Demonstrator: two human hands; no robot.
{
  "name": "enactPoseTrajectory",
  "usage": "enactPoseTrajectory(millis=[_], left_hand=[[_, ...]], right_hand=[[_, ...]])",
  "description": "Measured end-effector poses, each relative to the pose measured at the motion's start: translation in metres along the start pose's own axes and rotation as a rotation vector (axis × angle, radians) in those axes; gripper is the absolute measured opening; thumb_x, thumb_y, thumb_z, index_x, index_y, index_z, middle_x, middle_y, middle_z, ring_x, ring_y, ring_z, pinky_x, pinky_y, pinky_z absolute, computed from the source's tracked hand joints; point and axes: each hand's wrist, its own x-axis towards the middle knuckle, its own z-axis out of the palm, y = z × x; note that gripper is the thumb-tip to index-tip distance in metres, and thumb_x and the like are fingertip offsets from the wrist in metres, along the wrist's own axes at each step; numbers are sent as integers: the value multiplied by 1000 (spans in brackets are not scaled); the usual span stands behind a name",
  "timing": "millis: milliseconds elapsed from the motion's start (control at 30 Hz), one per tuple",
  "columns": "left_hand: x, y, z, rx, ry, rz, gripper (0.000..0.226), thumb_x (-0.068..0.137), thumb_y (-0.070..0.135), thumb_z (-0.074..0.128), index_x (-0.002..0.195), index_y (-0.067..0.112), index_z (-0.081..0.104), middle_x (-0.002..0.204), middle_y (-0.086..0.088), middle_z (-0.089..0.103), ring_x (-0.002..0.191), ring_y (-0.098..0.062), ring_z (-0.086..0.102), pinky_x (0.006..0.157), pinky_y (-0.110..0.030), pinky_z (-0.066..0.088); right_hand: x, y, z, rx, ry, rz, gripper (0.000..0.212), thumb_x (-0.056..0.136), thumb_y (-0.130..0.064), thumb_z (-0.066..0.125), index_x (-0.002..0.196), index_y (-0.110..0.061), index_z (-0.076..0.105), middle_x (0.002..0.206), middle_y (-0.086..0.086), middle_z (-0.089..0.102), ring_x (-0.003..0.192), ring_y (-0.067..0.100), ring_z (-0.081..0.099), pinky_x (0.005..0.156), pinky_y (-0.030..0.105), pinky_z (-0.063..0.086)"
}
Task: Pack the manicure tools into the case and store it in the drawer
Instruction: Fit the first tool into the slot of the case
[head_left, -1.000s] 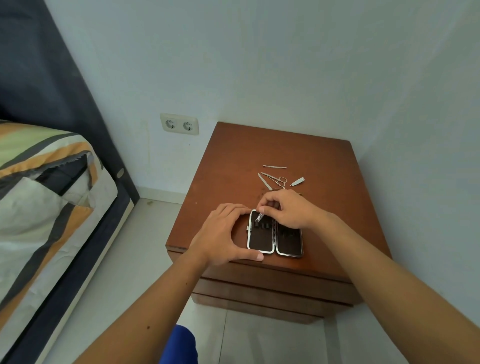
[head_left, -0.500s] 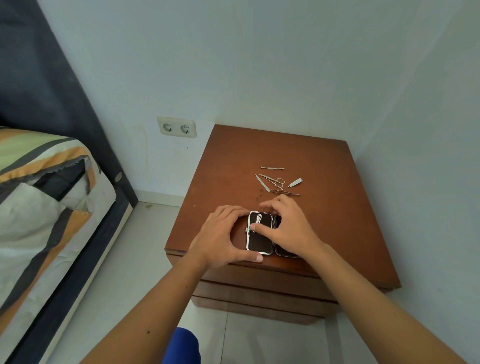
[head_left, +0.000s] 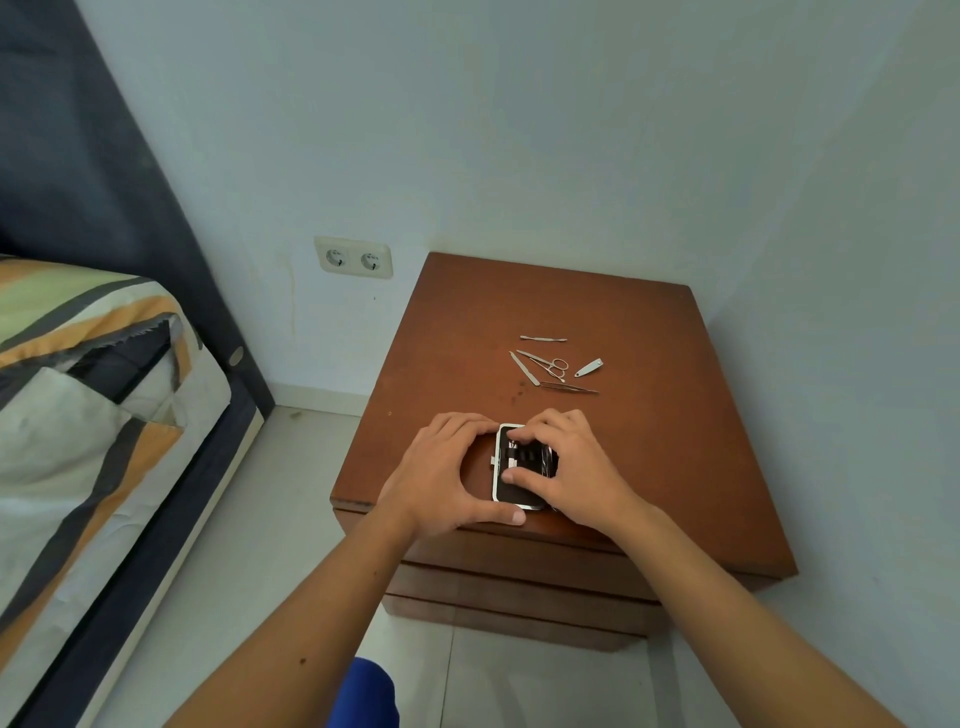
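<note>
The open black manicure case (head_left: 514, 493) with a silver rim lies near the front edge of the brown nightstand (head_left: 649, 457). My left hand (head_left: 441, 473) cups its left side, thumb along the front edge. My right hand (head_left: 571, 467) lies over the case, fingers pressing a small metal tool against the elastic band in the left half; the right half is hidden. Farther back lie loose tools: a thin pusher (head_left: 543, 339), a file (head_left: 523, 368), small scissors (head_left: 548, 364), a clipper-like piece (head_left: 588, 368) and tweezers (head_left: 569, 387).
Closed drawer fronts (head_left: 519, 577) show below the nightstand top. A bed with striped bedding (head_left: 88, 415) and a dark headboard stands at left. A double wall socket (head_left: 353, 257) sits left of the nightstand; walls close in behind and at right.
My right hand has moved from the case's top edge down over the case, pushing the small tool into the left half. The left hand has stayed put.
</note>
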Motion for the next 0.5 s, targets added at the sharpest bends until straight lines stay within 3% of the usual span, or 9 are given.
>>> enactPoseTrajectory(millis=[133,500], left_hand=[[0,0,0,5,-1,1,109,57,90,79,146,32,53,145,22,51,136,2,37,113,-23,31],[0,2,-2,9,-15,-11,110,57,92,76,147,34,51,146,22,50,136,2,37,113,-22,30]], right_hand=[[0,1,-2,-6,-25,-12,49,81,-45,85,124,-27,70,116,-15,59,110,13,42,96,7,29],[3,7,-2,-7,-14,-1,45,82,-45,84,122,-27,71,114,-13,58,107,9,43,93,6,29]])
